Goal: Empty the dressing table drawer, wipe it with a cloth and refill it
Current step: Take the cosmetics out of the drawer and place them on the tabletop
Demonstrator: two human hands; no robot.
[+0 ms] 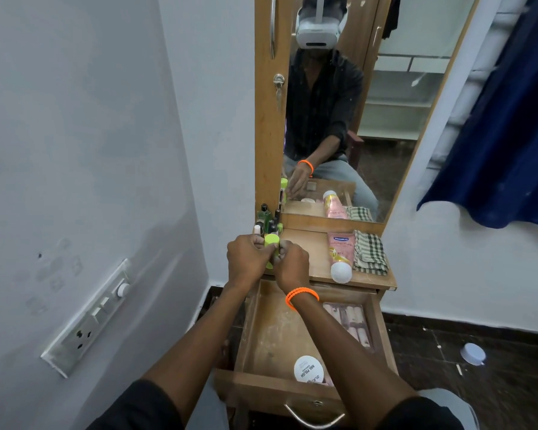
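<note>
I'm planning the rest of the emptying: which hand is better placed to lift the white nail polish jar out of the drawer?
Probably the right hand. The white nail polish jar lies toward the right front of the drawer, under the right forearm. Both hands grip the green-capped bottle, so the left hand would have to cross over.

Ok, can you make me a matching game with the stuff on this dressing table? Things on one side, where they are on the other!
Things:
1. pink tube
2. checked cloth
3. white round tub
4. green bottle

Places:
A. in the open drawer, near its front
B. held between both hands, left hand and right hand
C. on the tabletop, right beside the cloth
D. on the tabletop, at its right end

Pairs: 1-C, 2-D, 3-A, 4-B
</note>
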